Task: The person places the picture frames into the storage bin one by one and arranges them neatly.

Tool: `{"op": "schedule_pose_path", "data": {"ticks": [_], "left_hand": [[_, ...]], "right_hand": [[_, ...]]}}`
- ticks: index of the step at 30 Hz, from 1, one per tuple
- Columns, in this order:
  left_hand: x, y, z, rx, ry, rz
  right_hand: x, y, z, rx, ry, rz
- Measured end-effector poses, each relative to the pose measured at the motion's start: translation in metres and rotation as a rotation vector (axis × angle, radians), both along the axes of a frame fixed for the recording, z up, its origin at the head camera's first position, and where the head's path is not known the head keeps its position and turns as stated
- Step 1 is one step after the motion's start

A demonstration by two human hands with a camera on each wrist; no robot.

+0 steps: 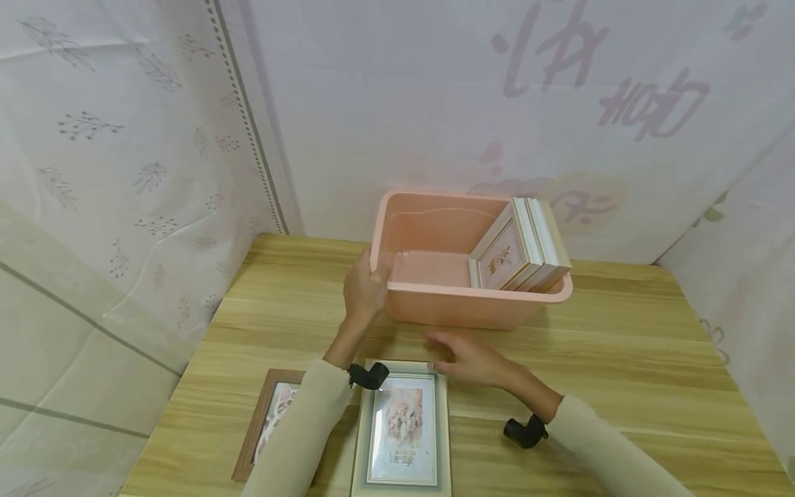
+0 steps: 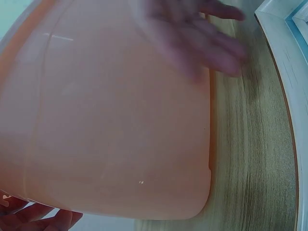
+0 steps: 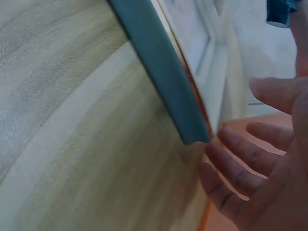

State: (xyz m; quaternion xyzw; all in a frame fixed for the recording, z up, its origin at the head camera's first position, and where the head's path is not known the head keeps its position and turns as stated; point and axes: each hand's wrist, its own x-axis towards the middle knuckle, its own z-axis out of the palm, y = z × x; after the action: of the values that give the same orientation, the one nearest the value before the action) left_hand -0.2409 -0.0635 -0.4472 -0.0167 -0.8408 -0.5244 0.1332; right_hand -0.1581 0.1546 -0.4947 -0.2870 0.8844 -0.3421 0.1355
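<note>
1. Left hand [image 1: 365,291]: grips left rim of pink bin [image 1: 447,307].
2. Picture frame [image 1: 405,421]: face up on table [image 1: 621,345], bin's near side; long axis toward person; cream-and-grey border.
3. Bin: opening upward, long axis left-right.
4. Right hand [image 1: 472,357]: fingers loosely extended, holding nothing, by frame's far right corner; contact unconfirmed.
5. White frames [image 1: 524,241]: on edge, bin's right end.

small cloth-walled recording corner, by look of it; what lies beyond hidden. creased sprig-printed cloth [image 1: 149,124] hanging at left of frame, pale lettered cloth [image 1: 397,117] across top, more pale cloth [image 1: 754,228] at right edge. wood-grain tabletop [image 1: 627,331] filling lower half. black wrist cameras [image 1: 524,433] worn at lower centre.
</note>
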Motion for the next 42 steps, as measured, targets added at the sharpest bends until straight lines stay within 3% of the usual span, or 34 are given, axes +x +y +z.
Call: {"op": "schedule_pose_path", "data": {"ticks": [4,7,14,20,26,33,38,42], "left_hand": [[0.001,0.0,0.0,0.002,0.0,-0.01],[0.002,0.0,0.001,-0.003,-0.006,-0.006],[0.0,0.002,0.0,-0.009,0.001,-0.001],[0.0,0.003,-0.001,0.0,0.003,-0.012],[0.0,0.004,0.0,0.004,-0.001,-0.009],[0.0,0.004,0.001,0.001,0.0,-0.013],[0.0,0.003,0.002,-0.019,-0.011,0.008],[0.0,0.0,0.002,-0.026,-0.021,0.026]], "right_hand": [[-0.002,-0.003,-0.013,0.021,-0.016,0.058],[-0.003,-0.008,-0.018,0.082,0.04,0.08],[-0.001,-0.016,-0.019,0.197,0.173,0.083],[-0.001,-0.013,-0.016,0.215,0.195,0.104],[-0.004,-0.004,-0.011,0.161,0.098,0.099],[-0.006,0.014,0.0,0.056,-0.088,-0.009],[-0.008,0.029,0.01,0.008,-0.072,-0.072],[-0.009,0.04,0.022,-0.008,-0.02,-0.061]]}}
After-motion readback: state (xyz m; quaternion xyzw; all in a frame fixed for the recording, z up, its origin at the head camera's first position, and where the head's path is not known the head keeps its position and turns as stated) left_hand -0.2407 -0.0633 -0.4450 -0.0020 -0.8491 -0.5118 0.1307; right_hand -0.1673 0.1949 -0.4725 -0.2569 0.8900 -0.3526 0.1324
